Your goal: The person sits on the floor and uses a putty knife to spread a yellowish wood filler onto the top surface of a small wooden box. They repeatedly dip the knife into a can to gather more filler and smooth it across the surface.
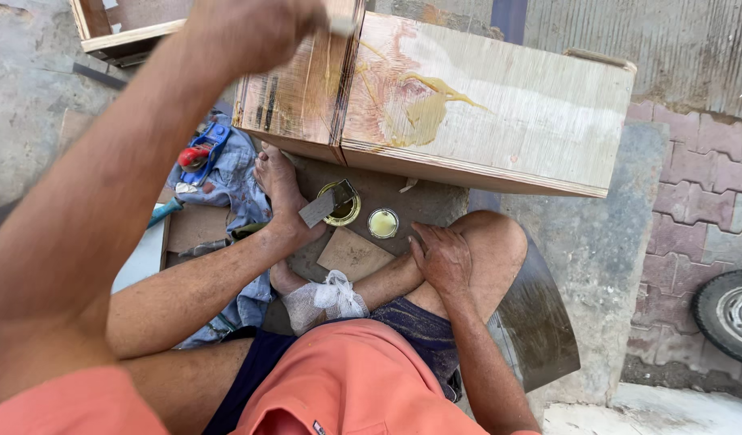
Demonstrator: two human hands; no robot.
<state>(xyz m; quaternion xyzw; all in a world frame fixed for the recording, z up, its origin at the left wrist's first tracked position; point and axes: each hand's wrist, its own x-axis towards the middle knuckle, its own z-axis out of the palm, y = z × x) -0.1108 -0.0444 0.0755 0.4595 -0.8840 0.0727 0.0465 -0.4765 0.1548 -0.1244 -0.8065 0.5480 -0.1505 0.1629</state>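
Far left, a blue cloth (230, 181) lies on the ground with a red-and-blue tool (197, 154) on it. The left hand (250, 32) is raised at the top of the frame, its grip clenched on a small pale object (339, 25) held against the upper edge of the wooden box (508, 121) – what that object is cannot be told. The box lies on its side across the view, with a yellow glue smear (426, 109) on its upper face. A bare foot (278, 181) presses against the near edge of the box. Just right of it stands an open round tin (347, 211) of yellow contents, a flat metal blade (324, 206) resting across its rim; the tin's lid (382, 223) sits just beside it. A cardboard piece (353, 254) lies below them, near a bandaged foot (323, 300). The right hand (443, 259) rests flat on the folded leg – grip loose, fingers apart, holding nothing. Far right, a wheel (729, 316) stands on the paving.
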